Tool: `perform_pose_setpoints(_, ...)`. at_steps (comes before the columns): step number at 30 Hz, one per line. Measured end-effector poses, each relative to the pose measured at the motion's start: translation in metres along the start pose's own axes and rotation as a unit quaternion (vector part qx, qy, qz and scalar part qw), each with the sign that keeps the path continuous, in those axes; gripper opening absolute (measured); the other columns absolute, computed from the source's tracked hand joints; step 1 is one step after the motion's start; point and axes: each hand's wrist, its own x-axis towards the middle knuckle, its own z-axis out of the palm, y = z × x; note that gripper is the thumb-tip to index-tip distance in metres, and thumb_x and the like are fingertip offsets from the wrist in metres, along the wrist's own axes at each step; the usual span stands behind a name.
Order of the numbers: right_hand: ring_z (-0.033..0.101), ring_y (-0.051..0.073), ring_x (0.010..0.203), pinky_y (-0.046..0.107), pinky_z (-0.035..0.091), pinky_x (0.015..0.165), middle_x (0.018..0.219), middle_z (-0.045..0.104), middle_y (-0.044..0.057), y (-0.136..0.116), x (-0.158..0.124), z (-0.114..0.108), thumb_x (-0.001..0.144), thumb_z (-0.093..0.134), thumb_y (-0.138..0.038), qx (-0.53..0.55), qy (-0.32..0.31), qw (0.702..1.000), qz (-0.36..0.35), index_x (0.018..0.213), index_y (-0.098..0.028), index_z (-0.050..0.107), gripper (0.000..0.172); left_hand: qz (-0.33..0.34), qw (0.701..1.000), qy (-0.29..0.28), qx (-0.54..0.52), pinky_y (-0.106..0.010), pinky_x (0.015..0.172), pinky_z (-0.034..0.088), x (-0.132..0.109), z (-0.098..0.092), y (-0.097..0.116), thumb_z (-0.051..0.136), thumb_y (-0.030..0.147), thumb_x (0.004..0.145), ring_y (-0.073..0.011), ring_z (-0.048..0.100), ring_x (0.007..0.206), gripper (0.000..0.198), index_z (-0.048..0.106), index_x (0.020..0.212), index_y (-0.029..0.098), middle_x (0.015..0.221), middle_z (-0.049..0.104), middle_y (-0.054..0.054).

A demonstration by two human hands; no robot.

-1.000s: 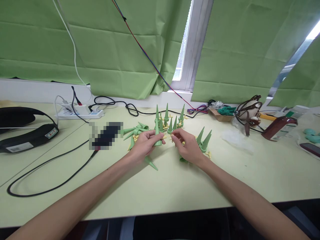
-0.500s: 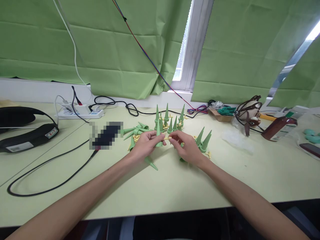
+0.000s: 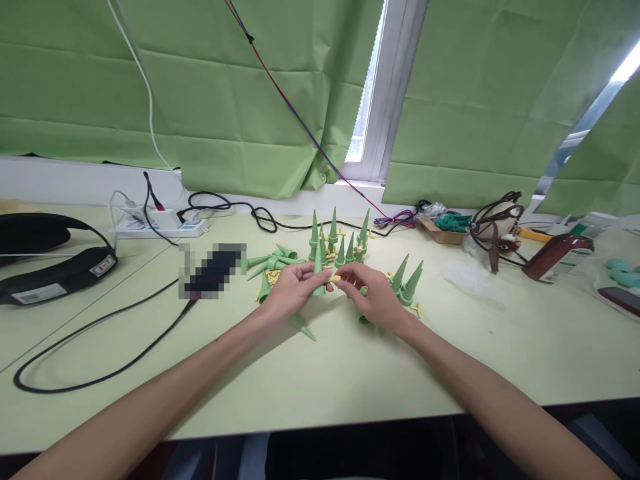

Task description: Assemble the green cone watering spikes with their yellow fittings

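My left hand (image 3: pixel 293 290) is closed around a green plastic watering spike (image 3: pixel 319 263), its tip pointing up. In my right hand (image 3: pixel 373 293), thumb and forefinger pinch a small yellow valve (image 3: pixel 335 279) against the side of this spike. Whether the valve sits inside the spike's hole, I cannot tell. Behind the hands stand several upright spikes (image 3: pixel 333 230) with yellow valves on them. To the right of my right hand is another upright group (image 3: pixel 410 287). Loose spikes (image 3: pixel 283 257) lie beyond my left hand, near a pile of yellow valves (image 3: pixel 273 276). One spike (image 3: pixel 303 328) lies below my left wrist.
At left are a blurred-out dark device (image 3: pixel 213 272) with a black cable, a power strip (image 3: pixel 160 229) and a black padded object (image 3: pixel 60 277). A brown bottle (image 3: pixel 557 258), clear plastic film (image 3: pixel 475 280) and a small cardboard box (image 3: pixel 440 230) stand or lie at right.
My right fingers have moved slightly left, bringing the yellow valve up against the green spike. The spike has shifted slightly right in my left hand.
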Motion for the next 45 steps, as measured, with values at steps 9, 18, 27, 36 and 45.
perform_pose_setpoints(9, 0.061, 0.014, 0.075, 0.025, 0.048, 0.059, 0.086, 0.067, 0.004, 0.0018, 0.0003, 0.0005, 0.095, 0.055, -0.021, 0.013, -0.009, 1.0, 0.008, 0.101, -0.02, 0.061, 0.009, 0.003, 1.0, 0.002, -0.001, -0.022, 0.038, 0.017, -0.0007, 0.0005, -0.0018, 0.071, 0.04, 0.08, -0.0006, 0.023, 0.037, 0.028, 0.069, 0.074, 0.013, 0.062, 0.062, 0.002)
perform_pose_setpoints(18, 0.061, 0.014, 0.075, 0.025, 0.048, 0.06, 0.086, 0.066, 0.004, 0.0016, 0.0003, 0.0006, 0.094, 0.055, -0.019, 0.013, -0.006, 1.0, 0.001, 0.098, -0.02, 0.062, 0.008, -0.012, 1.0, 0.001, -0.012, -0.021, 0.035, 0.011, -0.0002, -0.0005, -0.0023, 0.075, 0.04, 0.075, 0.0004, 0.023, 0.036, 0.027, 0.068, 0.076, 0.013, 0.068, 0.065, 0.0)
perform_pose_setpoints(27, 0.06, 0.015, 0.076, 0.026, 0.048, 0.061, 0.085, 0.065, 0.004, 0.002, 0.0001, -0.0001, 0.095, 0.053, -0.021, 0.016, -0.009, 1.0, -0.001, 0.097, -0.02, 0.062, 0.009, -0.037, 0.999, -0.004, -0.019, -0.02, 0.034, 0.011, -0.0022, 0.0002, 0.0004, 0.075, 0.041, 0.073, 0.0003, 0.023, 0.036, 0.028, 0.067, 0.076, 0.014, 0.07, 0.066, 0.001)
perform_pose_setpoints(36, 0.058, 0.015, 0.07, 0.027, 0.046, 0.06, 0.081, 0.065, 0.004, 0.0011, 0.0017, -0.0003, 0.097, 0.049, -0.028, 0.002, -0.029, 0.999, 0.019, 0.091, -0.02, 0.06, 0.015, -0.002, 1.0, -0.009, 0.027, -0.021, 0.036, 0.015, 0.0003, -0.0018, -0.005, 0.069, 0.047, 0.078, -0.0015, 0.024, 0.039, 0.033, 0.07, 0.085, 0.014, 0.075, 0.069, -0.002)
perform_pose_setpoints(45, 0.049, 0.013, 0.063, 0.026, 0.04, 0.06, 0.074, 0.059, 0.002, 0.0013, 0.0015, -0.0011, 0.099, 0.045, -0.028, -0.007, -0.044, 0.999, 0.02, 0.083, -0.019, 0.057, 0.022, 0.006, 0.999, -0.024, 0.037, -0.021, 0.036, 0.014, 0.0007, -0.003, -0.0092, 0.067, 0.051, 0.08, -0.0013, 0.02, 0.038, 0.037, 0.07, 0.087, 0.016, 0.076, 0.07, -0.002)
